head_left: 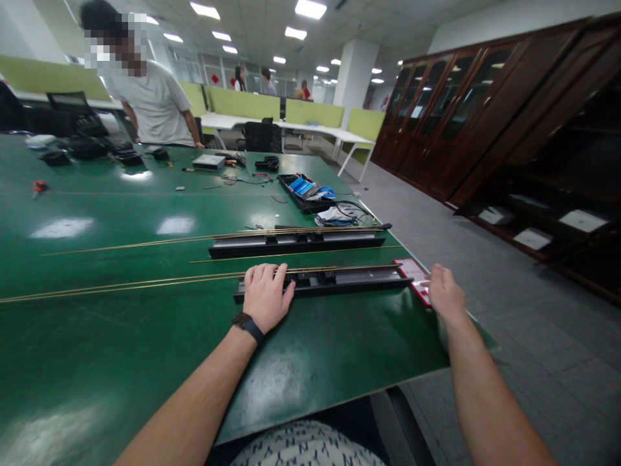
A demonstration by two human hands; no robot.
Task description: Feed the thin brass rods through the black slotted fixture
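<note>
Green table [145, 362]: you're working close to its right edge, with the near edge just in front of your body. A broad stretch of green surface lies between the near edge and the near black rail [359, 287]; grey floor [528, 343] falls away past the right edge. On the far side, a lone brass rod [226, 259] separates your rail from the far black rail [301, 248], so there's less room that way.

Left hand [266, 294]: palm down over the left end of the near rail, fingers slightly apart and bent across its top, thumb toward the right. Can't tell how firmly they hold. Long brass rods [121, 286] run out leftward from under this hand.

Right hand [446, 294]: at the right edge, fingers together and partly curled beside the red-edged case [412, 272]. Whether they grip it, can't tell. The case lies just left of your fingertips, at the rail's right end.
</note>
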